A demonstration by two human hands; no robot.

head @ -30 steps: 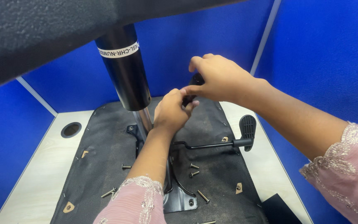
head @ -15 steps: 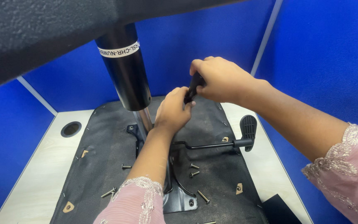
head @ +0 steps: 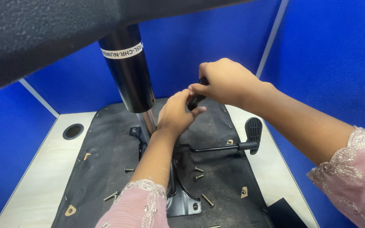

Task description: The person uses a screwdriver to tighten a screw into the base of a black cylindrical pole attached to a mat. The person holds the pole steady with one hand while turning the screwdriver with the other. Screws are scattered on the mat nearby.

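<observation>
An upturned black chair seat [head: 106, 152] lies on a pale table [head: 34, 177], with its metal mechanism plate [head: 182, 202] and a black gas cylinder column [head: 127, 71] standing up from it. My left hand [head: 176, 114] rests on the mechanism near the column, fingers curled by the tip of a black-handled tool [head: 197, 99]. My right hand [head: 224, 80] grips that tool's handle from above, just beyond my left hand. The tool's tip and the part it meets are hidden by my fingers.
A black adjustment lever with a paddle end [head: 252, 133] juts right from the mechanism. Several loose screws [head: 208, 200] lie on the seat underside. A round cable hole [head: 73, 131] is in the table at left. Blue partition walls [head: 330, 55] surround the table. A chair base arm [head: 34, 38] looms at the top.
My right hand has turned and shifted slightly on the tool handle; my left hand's fingers have moved closer around the tool tip. Nothing else has moved.
</observation>
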